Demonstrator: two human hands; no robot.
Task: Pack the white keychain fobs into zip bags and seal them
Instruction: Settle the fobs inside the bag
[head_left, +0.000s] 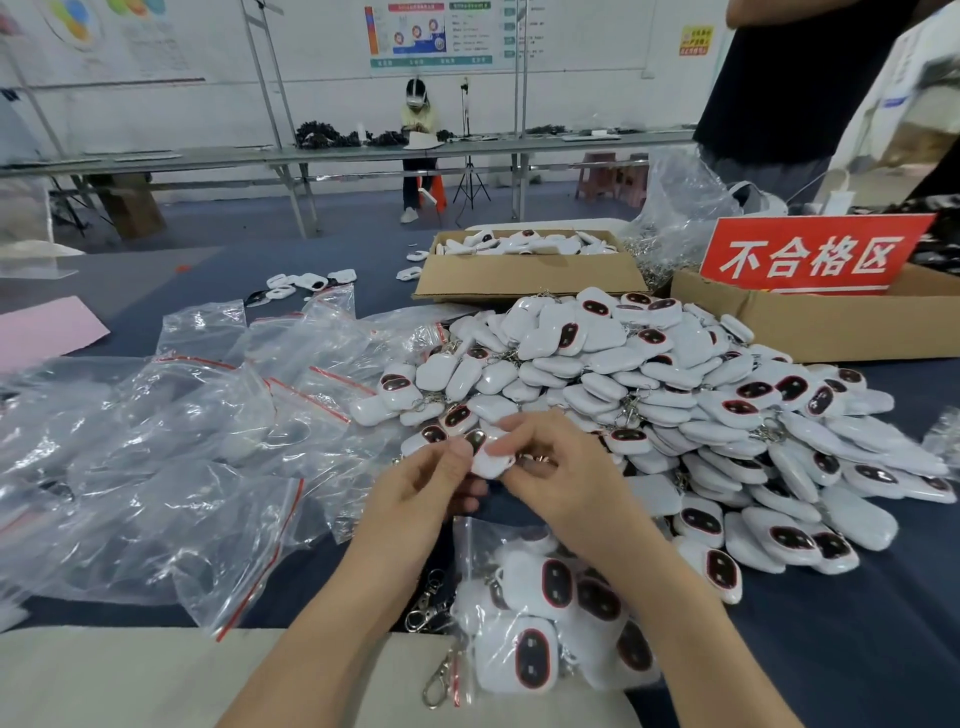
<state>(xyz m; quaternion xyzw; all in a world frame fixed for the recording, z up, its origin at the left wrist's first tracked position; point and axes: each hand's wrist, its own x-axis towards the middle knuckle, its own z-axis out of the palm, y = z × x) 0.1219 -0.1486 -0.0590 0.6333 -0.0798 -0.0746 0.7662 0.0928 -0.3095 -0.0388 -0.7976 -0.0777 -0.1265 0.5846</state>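
Pinching one white fob (491, 462) beside the pile (675, 395), left hand (431, 491) and right hand (550, 473) grips both curl round it

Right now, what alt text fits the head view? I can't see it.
Left hand and right hand pinch one white fob over a dark table. A large fob pile lies to the right, empty zip bags to the left, a filled bag nearest the person.
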